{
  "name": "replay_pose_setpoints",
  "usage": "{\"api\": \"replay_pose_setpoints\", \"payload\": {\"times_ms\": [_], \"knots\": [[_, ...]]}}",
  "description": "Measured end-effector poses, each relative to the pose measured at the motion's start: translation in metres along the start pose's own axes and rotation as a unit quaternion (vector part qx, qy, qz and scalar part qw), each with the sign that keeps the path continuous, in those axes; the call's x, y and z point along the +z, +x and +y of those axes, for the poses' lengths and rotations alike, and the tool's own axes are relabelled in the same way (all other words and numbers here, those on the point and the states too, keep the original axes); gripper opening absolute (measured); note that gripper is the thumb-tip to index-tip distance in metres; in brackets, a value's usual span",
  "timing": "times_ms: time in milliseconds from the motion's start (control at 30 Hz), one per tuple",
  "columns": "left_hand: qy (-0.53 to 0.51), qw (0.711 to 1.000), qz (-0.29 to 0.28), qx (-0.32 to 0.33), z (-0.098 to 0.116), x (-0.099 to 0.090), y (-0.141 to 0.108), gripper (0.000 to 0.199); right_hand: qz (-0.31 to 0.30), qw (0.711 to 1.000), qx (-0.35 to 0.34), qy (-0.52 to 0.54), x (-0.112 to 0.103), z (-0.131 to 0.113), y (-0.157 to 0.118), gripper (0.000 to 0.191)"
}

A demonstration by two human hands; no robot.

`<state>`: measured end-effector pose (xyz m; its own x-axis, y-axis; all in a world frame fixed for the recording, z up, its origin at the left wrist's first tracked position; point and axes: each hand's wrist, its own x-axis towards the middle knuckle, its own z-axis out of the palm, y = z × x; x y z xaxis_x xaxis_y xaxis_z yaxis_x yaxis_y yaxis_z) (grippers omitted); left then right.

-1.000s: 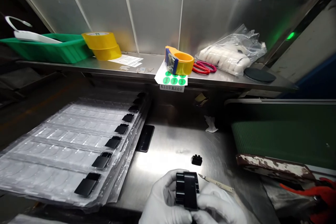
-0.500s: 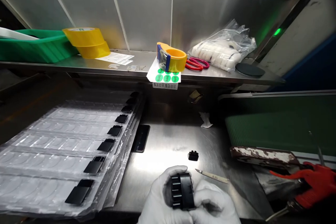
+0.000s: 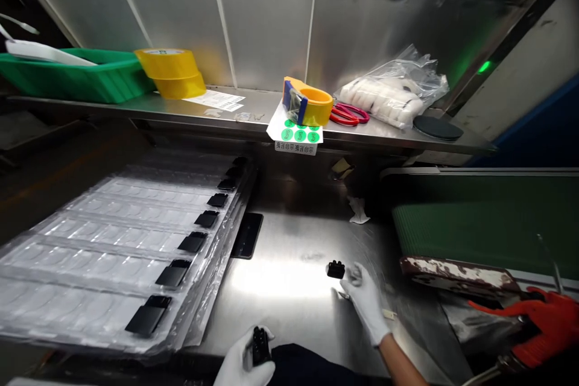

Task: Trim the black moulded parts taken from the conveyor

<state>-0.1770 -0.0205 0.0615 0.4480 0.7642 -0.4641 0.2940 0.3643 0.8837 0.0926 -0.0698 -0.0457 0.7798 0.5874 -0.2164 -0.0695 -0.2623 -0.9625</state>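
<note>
At a shiny steel workbench [image 3: 289, 307], a black plastic part [image 3: 261, 345] is gripped between the thumb and fingers of a white-gloved left hand [image 3: 261, 351] at the bench's near edge. The white-gloved right hand [image 3: 356, 283], fingers curled, reaches beside a small black knobbed block [image 3: 336, 269] and over a slim pale-handled tool [image 3: 389, 314]; whether it grips anything cannot be told. To the left, clear plastic trays [image 3: 113, 241] hold a column of black pieces [image 3: 148, 316], near a flat black rectangular object [image 3: 247, 236].
</note>
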Motion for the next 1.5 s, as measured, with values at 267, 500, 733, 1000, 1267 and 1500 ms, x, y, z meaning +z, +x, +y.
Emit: {"api": "replay_pose_setpoints", "payload": {"times_ms": [267,500,733,1000,1267,1500], "knots": [[-0.115,0.993,-0.003,-0.019,-0.005,0.019,-0.011,0.027,-0.166,0.981,0.085,-0.057,0.015,0.002,0.028,0.011],[-0.236,0.97,-0.056,-0.032,-0.005,0.028,-0.012,0.02,-0.389,0.908,0.142,0.061,0.001,-0.057,-0.045,0.027],[-0.25,0.951,-0.159,-0.083,0.032,0.037,-0.018,0.024,-0.466,0.849,0.153,0.196,-0.021,-0.096,-0.093,0.027],[0.054,0.962,-0.165,0.212,0.063,0.05,-0.023,0.034,-0.333,0.931,0.049,0.141,-0.057,-0.116,-0.118,0.035],[0.191,0.809,-0.096,0.548,0.073,0.058,-0.02,0.053,-0.314,0.913,-0.227,0.129,-0.067,-0.126,-0.124,0.057],[0.196,0.785,-0.065,0.584,0.072,0.055,-0.018,0.061,-0.32,0.91,-0.225,0.134,-0.062,-0.134,-0.124,0.051]]}}
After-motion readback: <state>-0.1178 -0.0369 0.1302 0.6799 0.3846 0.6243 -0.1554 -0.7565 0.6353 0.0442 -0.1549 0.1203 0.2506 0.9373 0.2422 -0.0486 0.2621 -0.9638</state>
